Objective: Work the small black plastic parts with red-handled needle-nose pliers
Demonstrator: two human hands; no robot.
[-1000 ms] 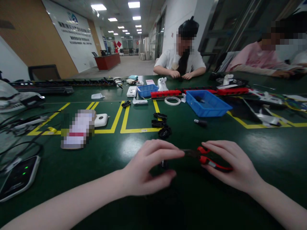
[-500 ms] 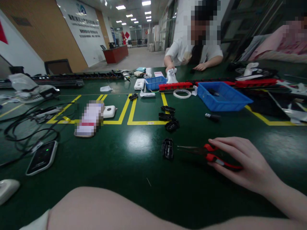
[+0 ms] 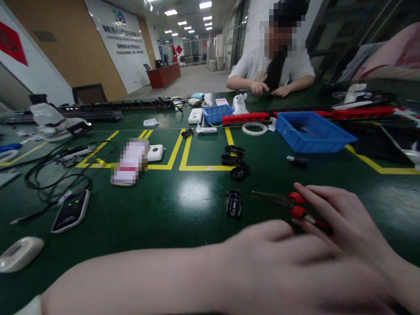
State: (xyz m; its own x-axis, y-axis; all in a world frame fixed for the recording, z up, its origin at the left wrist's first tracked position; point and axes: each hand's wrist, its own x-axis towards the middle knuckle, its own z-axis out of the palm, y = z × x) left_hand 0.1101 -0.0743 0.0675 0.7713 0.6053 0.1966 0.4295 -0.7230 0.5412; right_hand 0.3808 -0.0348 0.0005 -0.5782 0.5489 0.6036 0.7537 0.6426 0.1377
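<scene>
"So, how do the hands stand?"

"The right hand (image 3: 348,218) grasps the red handles of needle-nose pliers (image 3: 292,201), whose slim jaws are parted above the surface (image 3: 157,223). The left hand (image 3: 315,271) sweeps across in front, blurred; I can't tell whether it grips anything or touches the other."

"And the surface itself?"

"Dark green and glossy, with boxes marked out in yellow tape (image 3: 193,168). One black plastic part (image 3: 233,204) lies just left of the plier tips, with three more black parts (image 3: 240,172) clustered beyond it. Farther back sit a large blue bin (image 3: 315,142), a white ring (image 3: 254,133) and, at left, a phone (image 3: 128,166)."

"What about the room?"

"A person in a white shirt (image 3: 243,70) sits opposite. Behind, a red-brown desk (image 3: 164,76) stands near a wood-toned wall (image 3: 59,54), under rows of bright ceiling lights (image 3: 205,5)."
</scene>
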